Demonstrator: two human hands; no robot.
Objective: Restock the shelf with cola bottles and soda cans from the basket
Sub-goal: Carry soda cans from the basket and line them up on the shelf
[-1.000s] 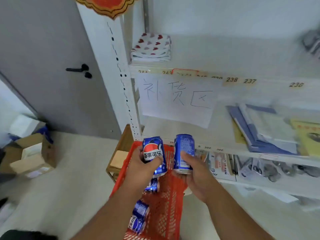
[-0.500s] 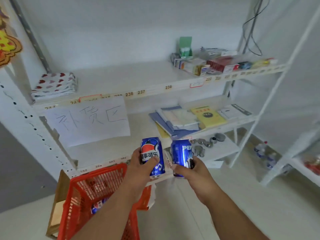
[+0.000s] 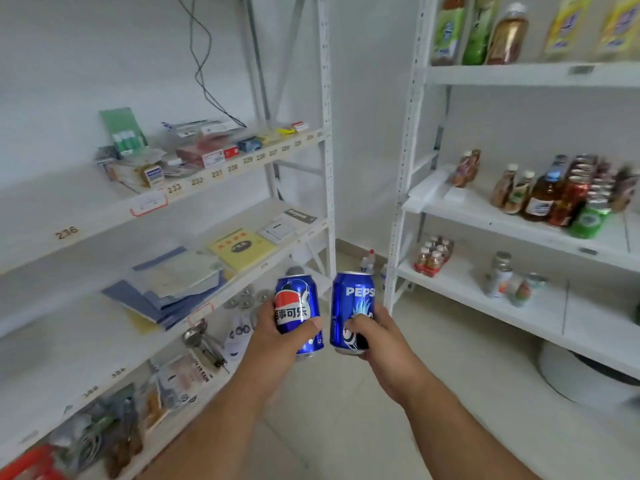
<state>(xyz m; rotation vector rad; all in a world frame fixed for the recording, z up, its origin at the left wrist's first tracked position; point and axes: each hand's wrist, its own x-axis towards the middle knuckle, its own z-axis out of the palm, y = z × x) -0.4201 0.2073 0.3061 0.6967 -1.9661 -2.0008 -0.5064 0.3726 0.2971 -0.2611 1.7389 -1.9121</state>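
I hold two blue Pepsi cans upright in front of me, side by side and a little apart. My left hand point(image 3: 277, 336) grips the left can point(image 3: 297, 306), which shows the red, white and blue logo with Chinese characters. My right hand point(image 3: 375, 336) grips the right can point(image 3: 350, 303), lettered PEPSI. A corner of the red basket point(image 3: 24, 465) shows at the bottom left edge. The drinks shelf point(image 3: 519, 233) stands to the right, with bottles and cans point(image 3: 568, 199) on its middle level.
A white shelf unit point(image 3: 207, 174) on the left carries numbered labels, boxes, blue folders and small hardware. Tall bottles point(image 3: 505, 32) line the right unit's top level. A multipack point(image 3: 433, 256) and a few cans point(image 3: 502, 278) sit lower down. A white round bin point(image 3: 581, 379) stands on the floor.
The view has swung right from the basket and the left shelf toward the drinks shelf. Both hands keep their cans; the basket has slid to the bottom left corner.
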